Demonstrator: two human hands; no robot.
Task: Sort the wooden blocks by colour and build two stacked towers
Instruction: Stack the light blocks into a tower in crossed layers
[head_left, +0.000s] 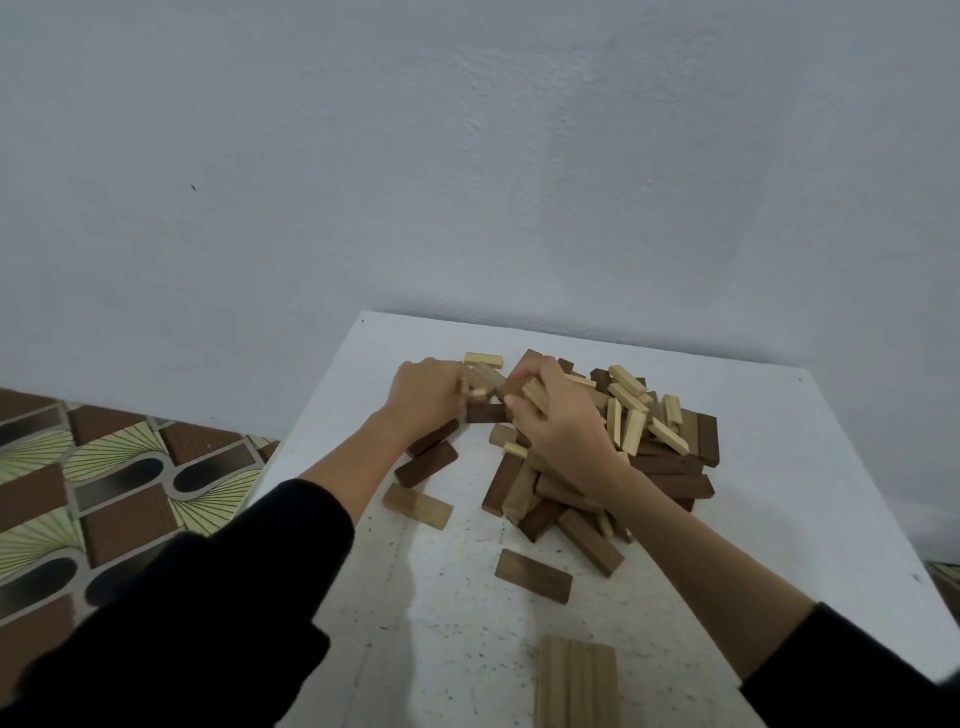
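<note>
Right hand (558, 415) fingers clamped on a light block (536, 394) above the mixed pile (623, 457); left hand (426, 397) fingers curled on small blocks (475, 393), far side of desk (447, 613)

A jumbled pile of wooden blocks (618, 447) lies on the white counter (779, 493), dark brown and pale pieces mixed, lying flat, tilted and crosswise. A few loose blocks lie flat beside it: a dark one (533, 576), a pale one (417, 505). At the near edge pale blocks (576, 683) sit side by side.
</note>
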